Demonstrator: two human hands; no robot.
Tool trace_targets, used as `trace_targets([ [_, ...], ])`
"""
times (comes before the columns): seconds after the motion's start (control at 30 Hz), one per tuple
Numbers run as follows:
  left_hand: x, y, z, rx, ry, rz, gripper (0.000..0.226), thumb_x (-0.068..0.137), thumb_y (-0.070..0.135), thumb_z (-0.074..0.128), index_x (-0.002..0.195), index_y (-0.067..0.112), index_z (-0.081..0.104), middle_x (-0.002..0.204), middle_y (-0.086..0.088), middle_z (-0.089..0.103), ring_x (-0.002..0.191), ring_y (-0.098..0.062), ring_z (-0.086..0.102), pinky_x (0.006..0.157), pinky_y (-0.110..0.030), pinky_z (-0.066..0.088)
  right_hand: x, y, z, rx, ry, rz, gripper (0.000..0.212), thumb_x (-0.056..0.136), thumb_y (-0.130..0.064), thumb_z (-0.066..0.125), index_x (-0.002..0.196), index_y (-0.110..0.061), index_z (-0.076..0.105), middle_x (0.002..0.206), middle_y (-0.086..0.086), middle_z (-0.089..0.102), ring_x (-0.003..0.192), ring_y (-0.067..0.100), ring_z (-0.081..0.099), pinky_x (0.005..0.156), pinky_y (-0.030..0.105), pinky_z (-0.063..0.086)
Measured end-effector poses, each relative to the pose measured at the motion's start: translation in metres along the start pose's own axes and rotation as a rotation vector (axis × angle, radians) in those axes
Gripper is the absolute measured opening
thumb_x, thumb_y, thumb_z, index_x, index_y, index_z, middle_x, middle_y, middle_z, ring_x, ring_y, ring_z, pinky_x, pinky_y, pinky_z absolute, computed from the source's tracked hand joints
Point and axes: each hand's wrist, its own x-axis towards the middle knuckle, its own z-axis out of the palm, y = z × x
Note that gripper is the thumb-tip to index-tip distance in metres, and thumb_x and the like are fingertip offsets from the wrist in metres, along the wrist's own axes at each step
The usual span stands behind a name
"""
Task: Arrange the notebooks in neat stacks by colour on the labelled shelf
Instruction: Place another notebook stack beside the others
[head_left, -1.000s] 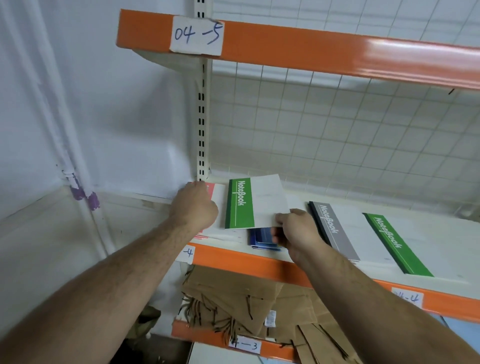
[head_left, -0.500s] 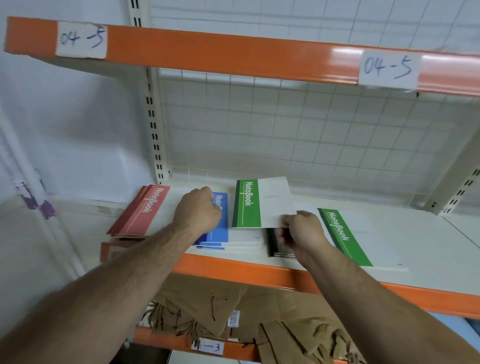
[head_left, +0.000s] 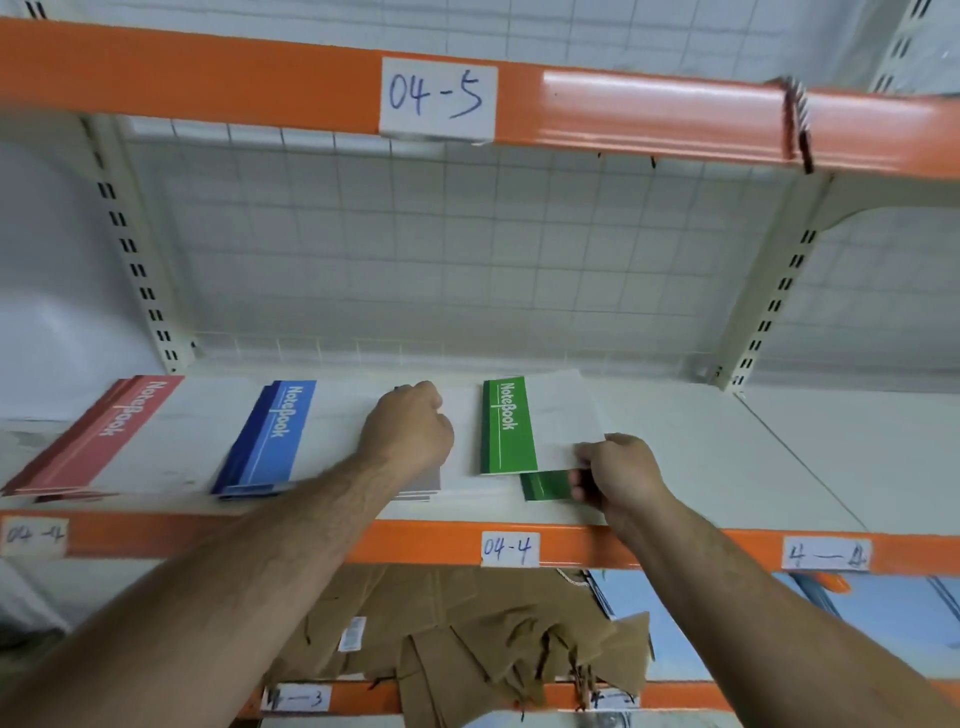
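The shelf (head_left: 727, 467) with the orange front edge and the paper label "04-4" (head_left: 509, 548) fills the middle of the view, backed by a white wire grid (head_left: 467, 260). An upper orange beam (head_left: 208, 78) runs above it and carries the label "04-5" (head_left: 438, 98). On the level below lies a loose heap of brown paper bags (head_left: 467, 623). At the left end of the shelf sits the red stack (head_left: 104, 436), with the blue stack (head_left: 270, 436) just beside it to the right. Next comes the grey stack (head_left: 421, 486), mostly hidden by the left forearm and wrist, so only its near edge shows. Right of that, a green notebook (head_left: 545, 486) lies flat near the front edge, and a second, upper green notebook (head_left: 511, 426) is held over it, partly covering it, spine to the left. The left hand (head_left: 408, 431) rests knuckles-forward on the grey stack with its fingers curled under; whether it grips anything cannot be told. The right hand (head_left: 618, 470) pinches the near right corner of the upper green notebook, thumb on top of the white cover.
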Motion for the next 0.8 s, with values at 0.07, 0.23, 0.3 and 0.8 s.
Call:
trace_targets([
  [0.07, 0.001, 0.010, 0.009, -0.014, -0.008, 0.005, 0.032, 0.092, 0.014, 0.051, 0.122, 0.014, 0.062, 0.123, -0.004, 0.061, 0.111, -0.023, 0.056, 0.081, -0.025, 0.041, 0.005, 0.001, -0.018, -0.056, 0.013, 0.003, 0.018, 0.082, 0.009, 0.044, 0.071, -0.003, 0.050, 0.046, 0.013, 0.051, 0.045, 0.023, 0.045, 0.052, 0.037, 0.037],
  [0.23, 0.000, 0.022, 0.023, -0.030, -0.011, -0.013, 0.033, 0.090, 0.013, 0.051, 0.121, 0.016, 0.063, 0.127, -0.002, 0.060, 0.118, -0.020, 0.054, 0.085, -0.028, 0.050, 0.022, 0.006, -0.049, -0.593, 0.099, -0.024, 0.007, 0.078, -0.007, 0.053, 0.072, -0.004, 0.053, 0.064, 0.013, 0.062, 0.052, 0.026, 0.055, 0.049, 0.025, 0.040],
  [0.3, -0.001, 0.022, 0.025, -0.023, -0.012, -0.021, 0.033, 0.092, 0.015, 0.051, 0.123, 0.016, 0.062, 0.128, -0.002, 0.060, 0.118, -0.019, 0.054, 0.084, -0.026, 0.048, 0.023, 0.010, -0.052, -0.839, 0.132, -0.065, 0.010, 0.078, -0.019, 0.059, 0.078, -0.011, 0.053, 0.079, 0.005, 0.061, 0.069, 0.023, 0.056, 0.057, 0.026, 0.039],
  [0.8, -0.014, 0.020, 0.021, 0.002, 0.036, -0.020, 0.034, 0.095, 0.021, 0.056, 0.127, 0.013, 0.062, 0.128, -0.002, 0.063, 0.114, -0.019, 0.058, 0.085, -0.022, 0.042, 0.022, 0.024, -0.050, -0.912, 0.224, -0.195, 0.035, 0.081, -0.037, 0.063, 0.101, -0.015, 0.044, 0.081, -0.002, 0.055, 0.077, 0.025, 0.055, 0.063, 0.032, 0.039],
])
